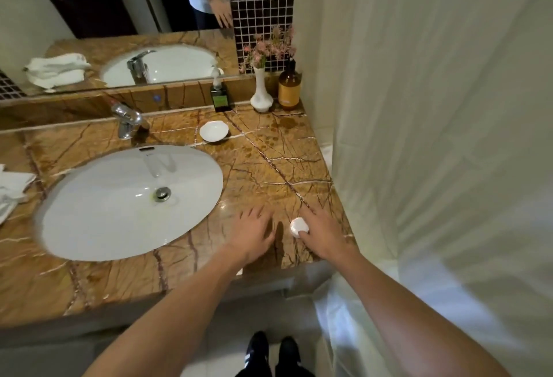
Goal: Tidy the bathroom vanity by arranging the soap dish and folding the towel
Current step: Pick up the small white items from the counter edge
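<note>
While the right hand [321,234] is closing its fingers around a small white soap [299,227] near the counter [269,167] edge, the left hand [254,234] is lying open and flat beside it, holding nothing. Soap is slippery, so it may be sliding off onto the floor. Farther back, the empty soap dish [214,131] is waiting by the sink [89,212]. At the far left, the white towel [12,191] is lying rumpled.
</note>
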A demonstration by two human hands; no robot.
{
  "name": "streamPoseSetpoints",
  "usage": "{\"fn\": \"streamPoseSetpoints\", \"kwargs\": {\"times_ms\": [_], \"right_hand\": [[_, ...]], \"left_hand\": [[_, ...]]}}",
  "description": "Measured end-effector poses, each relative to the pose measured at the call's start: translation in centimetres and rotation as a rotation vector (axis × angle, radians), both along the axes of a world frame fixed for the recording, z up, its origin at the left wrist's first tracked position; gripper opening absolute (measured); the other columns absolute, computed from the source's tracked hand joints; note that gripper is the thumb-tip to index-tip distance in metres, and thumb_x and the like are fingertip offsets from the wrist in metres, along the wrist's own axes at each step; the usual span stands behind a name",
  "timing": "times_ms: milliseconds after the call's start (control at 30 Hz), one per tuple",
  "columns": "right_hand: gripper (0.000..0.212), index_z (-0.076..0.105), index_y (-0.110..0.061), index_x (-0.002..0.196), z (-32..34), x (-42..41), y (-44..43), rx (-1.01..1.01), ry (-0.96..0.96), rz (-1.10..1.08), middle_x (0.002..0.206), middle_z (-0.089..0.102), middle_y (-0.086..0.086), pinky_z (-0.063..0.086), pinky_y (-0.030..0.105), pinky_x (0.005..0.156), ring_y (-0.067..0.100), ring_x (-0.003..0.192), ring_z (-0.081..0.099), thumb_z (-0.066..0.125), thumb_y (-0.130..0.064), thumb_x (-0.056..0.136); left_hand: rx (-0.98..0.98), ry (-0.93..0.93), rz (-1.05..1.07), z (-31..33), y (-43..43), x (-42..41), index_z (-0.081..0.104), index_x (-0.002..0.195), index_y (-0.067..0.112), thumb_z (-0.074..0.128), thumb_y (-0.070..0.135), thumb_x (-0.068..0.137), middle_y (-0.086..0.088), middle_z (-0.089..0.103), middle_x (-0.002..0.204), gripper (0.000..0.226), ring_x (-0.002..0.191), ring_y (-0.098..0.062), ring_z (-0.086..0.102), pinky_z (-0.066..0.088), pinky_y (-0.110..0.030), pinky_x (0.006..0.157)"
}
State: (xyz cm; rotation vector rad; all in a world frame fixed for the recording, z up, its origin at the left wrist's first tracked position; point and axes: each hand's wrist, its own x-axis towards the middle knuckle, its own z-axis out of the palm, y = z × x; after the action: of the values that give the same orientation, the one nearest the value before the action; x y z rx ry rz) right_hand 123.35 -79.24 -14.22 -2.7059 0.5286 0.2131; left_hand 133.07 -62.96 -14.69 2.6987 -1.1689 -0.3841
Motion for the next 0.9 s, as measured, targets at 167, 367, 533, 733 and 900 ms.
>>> {"fn": "streamPoseSetpoints", "kwargs": {"times_ms": [167,367,533,733,900], "right_hand": [[0.05,0.048,-0.022,0.135,-0.9,0.3,0.6,0.029,0.018,0.017,0.136,0.052,0.007,0.044,0.041,0.101,0.026,0.124,0.048,0.065,-0.027,0.088],[0.056,0.045,-0.02,0.139,-2.2,1.6,1.4,0.004,0.006,0.03,0.135,0.051,0.009,0.042,0.039,0.104,0.027,0.123,0.046,0.066,-0.019,0.088],[0.049,0.05,-0.016,0.135,-2.2,1.5,1.2,0.068,-0.059,-0.009,0.132,0.051,0.01,0.041,0.037,0.102,0.027,0.122,0.046,0.065,-0.017,0.088],[0.045,0.053,-0.014,0.13,-1.4,-1.0,-1.7,0.106,-0.096,-0.182,0.126,0.055,0.012,0.041,0.035,0.097,0.029,0.116,0.05,0.065,-0.018,0.087],[0.047,0.05,-0.016,0.135,-1.2,-3.2,-3.7,0.106,-0.07,-0.293,0.126,0.052,0.012,0.039,0.031,0.097,0.028,0.115,0.046,0.061,-0.022,0.09]], "left_hand": [[-0.026,0.028,-0.021,-1.0,-0.6,-1.4,0.041,0.138,0.022,0.053,0.039,0.088,-0.006,0.043,0.146,0.054,0.136,-0.026,0.035,0.03,-0.045,0.112],[-0.052,0.08,-0.014,-1.7,-0.5,-1.1,0.045,0.135,0.02,0.057,0.032,0.087,-0.005,0.052,0.136,0.051,0.125,-0.026,0.047,0.039,-0.045,0.106],[-0.098,0.102,-0.044,-2.3,-1.5,-1.0,0.05,0.128,0.013,0.058,0.026,0.085,-0.011,0.058,0.124,0.046,0.109,-0.029,0.055,0.048,-0.041,0.094],[-0.125,0.084,-0.091,-3.2,-4.3,-1.7,0.059,0.117,0.015,0.067,0.029,0.08,-0.007,0.059,0.114,0.04,0.099,-0.024,0.056,0.049,-0.035,0.088],[-0.053,0.091,-0.081,-3.5,-6.8,-2.4,0.05,0.13,0.018,0.064,0.034,0.084,-0.009,0.052,0.129,0.051,0.116,-0.028,0.048,0.045,-0.043,0.099]]}}
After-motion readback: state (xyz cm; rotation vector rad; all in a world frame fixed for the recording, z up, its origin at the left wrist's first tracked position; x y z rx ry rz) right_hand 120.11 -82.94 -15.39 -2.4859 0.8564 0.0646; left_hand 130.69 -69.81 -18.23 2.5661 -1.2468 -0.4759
